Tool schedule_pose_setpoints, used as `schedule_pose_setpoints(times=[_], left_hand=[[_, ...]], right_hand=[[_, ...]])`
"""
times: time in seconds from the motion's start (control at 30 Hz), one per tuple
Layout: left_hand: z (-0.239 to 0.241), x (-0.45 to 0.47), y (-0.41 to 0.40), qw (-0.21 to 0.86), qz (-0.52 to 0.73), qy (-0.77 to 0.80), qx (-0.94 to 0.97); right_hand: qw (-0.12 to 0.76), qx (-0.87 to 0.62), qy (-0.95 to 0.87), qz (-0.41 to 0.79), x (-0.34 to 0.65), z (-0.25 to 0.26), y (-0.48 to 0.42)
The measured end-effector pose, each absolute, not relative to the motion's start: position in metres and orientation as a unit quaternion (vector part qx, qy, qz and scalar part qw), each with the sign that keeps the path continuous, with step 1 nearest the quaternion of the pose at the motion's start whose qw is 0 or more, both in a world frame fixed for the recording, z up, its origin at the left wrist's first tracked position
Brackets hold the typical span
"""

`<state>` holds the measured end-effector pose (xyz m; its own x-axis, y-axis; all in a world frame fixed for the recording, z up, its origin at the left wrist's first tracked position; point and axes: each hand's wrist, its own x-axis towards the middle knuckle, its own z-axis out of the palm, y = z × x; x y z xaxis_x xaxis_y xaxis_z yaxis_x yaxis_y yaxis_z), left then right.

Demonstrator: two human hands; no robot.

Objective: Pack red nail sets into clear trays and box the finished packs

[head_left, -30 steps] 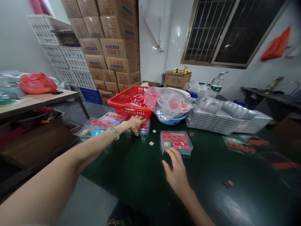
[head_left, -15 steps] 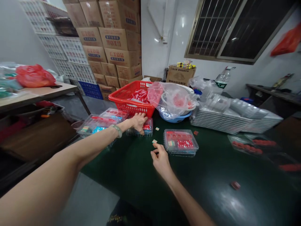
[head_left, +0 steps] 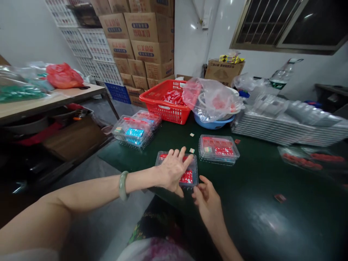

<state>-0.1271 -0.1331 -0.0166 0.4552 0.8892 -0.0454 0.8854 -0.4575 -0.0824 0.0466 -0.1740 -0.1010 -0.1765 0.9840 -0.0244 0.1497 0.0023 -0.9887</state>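
Observation:
My left hand [head_left: 174, 170] spans a clear plastic box [head_left: 186, 177] at the table's near edge, its fingers spread over the lid toward the far edge and its thumb at the near edge. A red item and a red packet with white marks show inside; the hand hides the rest. My right hand [head_left: 208, 195] is beside the box's right near corner, fingers loosely curled and apart, the tips at the corner. Just right of that box lies a stack of similar boxes [head_left: 219, 149]. Two small pale squares, a nearer one [head_left: 191, 150] and a farther one [head_left: 191, 135], lie beyond the left hand.
More filled boxes [head_left: 133, 134] are stacked at the left. At the back stand a red basket [head_left: 165, 112] with red pieces and a blue basin [head_left: 214, 124] under plastic bags. Stacked clear trays [head_left: 258, 127] stand right. A small dark red piece [head_left: 280, 198] lies on the green table [head_left: 255, 181].
My left hand has pulled the clear box from in front of the basket to the near edge. My right hand has moved down toward its corner. The view has shifted.

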Motion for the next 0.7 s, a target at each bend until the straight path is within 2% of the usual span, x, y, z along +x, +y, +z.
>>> schedule_pose_setpoints(times=[0.17, 0.3, 0.57, 0.7], left_hand=[[-0.001, -0.141, -0.133, -0.027, 0.065, -0.5, -0.863], [0.004, -0.157, -0.129, -0.057, 0.029, -0.486, -0.872], [0.02, -0.159, -0.13, -0.04, -0.035, -0.49, -0.87], [0.028, -0.127, -0.145, -0.013, -0.093, -0.458, -0.884]], right_hand=[[0.413, -0.495, -0.576, 0.502, 0.048, -0.103, -0.175], [0.41, -0.485, -0.593, 0.495, 0.047, -0.103, -0.171], [0.458, -0.465, -0.56, 0.51, 0.046, -0.107, -0.17], [0.51, -0.466, -0.55, 0.47, 0.064, -0.099, -0.177]])
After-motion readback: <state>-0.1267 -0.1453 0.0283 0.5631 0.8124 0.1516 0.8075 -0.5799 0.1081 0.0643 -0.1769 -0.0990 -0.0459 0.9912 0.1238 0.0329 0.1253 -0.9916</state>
